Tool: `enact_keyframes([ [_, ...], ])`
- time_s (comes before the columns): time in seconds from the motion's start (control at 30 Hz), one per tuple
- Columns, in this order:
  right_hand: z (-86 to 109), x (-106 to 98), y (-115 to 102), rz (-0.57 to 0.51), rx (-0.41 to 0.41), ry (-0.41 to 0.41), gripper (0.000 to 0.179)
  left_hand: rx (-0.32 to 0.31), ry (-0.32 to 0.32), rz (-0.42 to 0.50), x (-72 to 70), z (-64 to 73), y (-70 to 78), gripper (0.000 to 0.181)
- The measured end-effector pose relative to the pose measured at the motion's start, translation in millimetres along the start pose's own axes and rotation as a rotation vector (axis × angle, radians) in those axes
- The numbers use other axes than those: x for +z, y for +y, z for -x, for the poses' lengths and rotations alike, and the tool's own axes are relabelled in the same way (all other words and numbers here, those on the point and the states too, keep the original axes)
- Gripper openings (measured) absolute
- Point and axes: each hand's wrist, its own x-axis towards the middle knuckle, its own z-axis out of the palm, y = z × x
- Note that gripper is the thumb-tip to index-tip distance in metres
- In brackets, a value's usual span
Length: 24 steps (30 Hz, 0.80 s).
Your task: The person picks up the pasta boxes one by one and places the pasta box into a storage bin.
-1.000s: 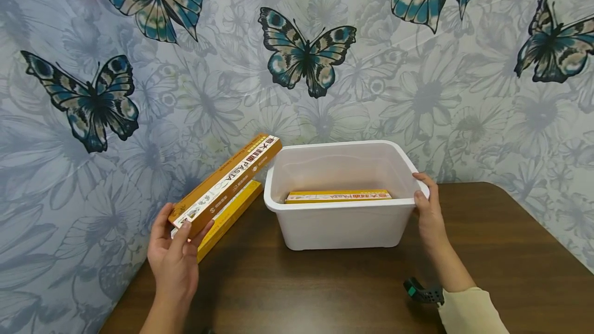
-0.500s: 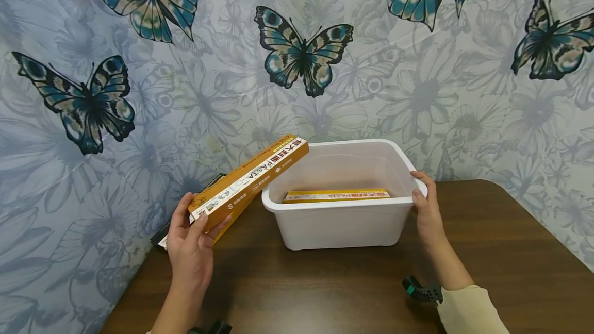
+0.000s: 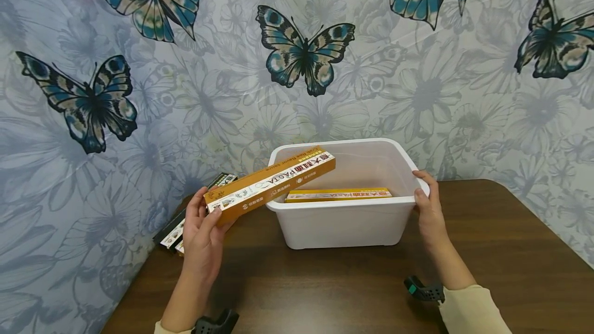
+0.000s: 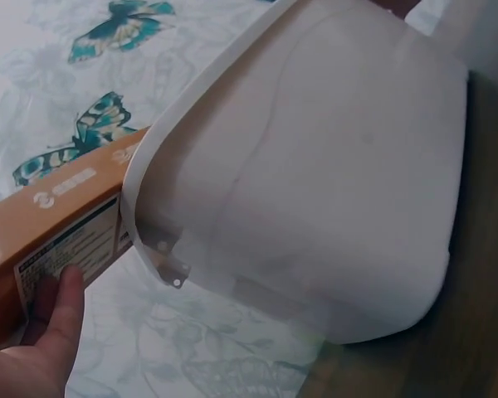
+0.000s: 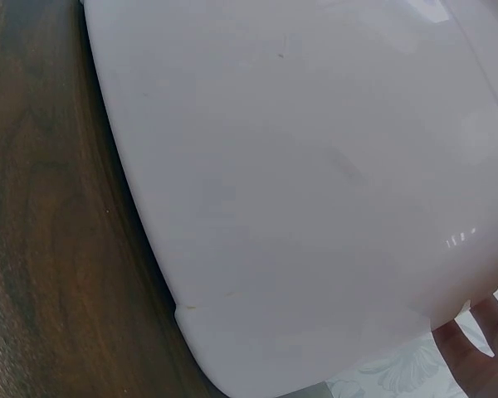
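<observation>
My left hand point(image 3: 204, 244) grips the near end of an orange-brown pasta box point(image 3: 271, 182). The box slants up to the right, its far end over the left rim of a white plastic bin point(image 3: 343, 226). In the left wrist view the pasta box point(image 4: 62, 207) passes behind the bin's rim, and the thumb and fingers hold its near end. My right hand point(image 3: 431, 210) holds the bin's right rim, thumb in front. A yellow pasta box point(image 3: 339, 195) lies inside the bin; its lower part is hidden by the front wall.
Black boxes with white labels point(image 3: 174, 233) lie on the table at the left, partly behind my left hand. The brown wooden table point(image 3: 325, 293) extends in front of the bin. A butterfly-patterned wall covering point(image 3: 223, 92) rises behind it.
My left hand has moved right with the orange-brown pasta box, whose far end now reaches over the bin. The black boxes at the left have come into view. My right hand stays on the rim.
</observation>
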Motion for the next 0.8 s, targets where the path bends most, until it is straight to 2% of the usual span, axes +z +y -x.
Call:
enact_keyframes([
  [0.2,-0.1,0,0,0.005,-0.003,0.0,0.049,-0.016,-0.045,-0.064,5.4,-5.2,-2.3,0.046],
  [0.37,0.0,-1,0,0.007,-0.007,0.008,0.048,-0.025,-0.066,-0.062,12.2,-9.7,-9.4,0.05],
  [0.6,0.0,-1,1,-0.002,-0.011,0.011,0.048,-0.012,-0.01,-0.043,23.8,-15.9,-18.2,0.046],
  [0.8,-0.1,0,1,0.004,-0.011,0.022,0.048,0.013,-0.002,-0.076,29.5,-23.2,-21.2,0.048],
])
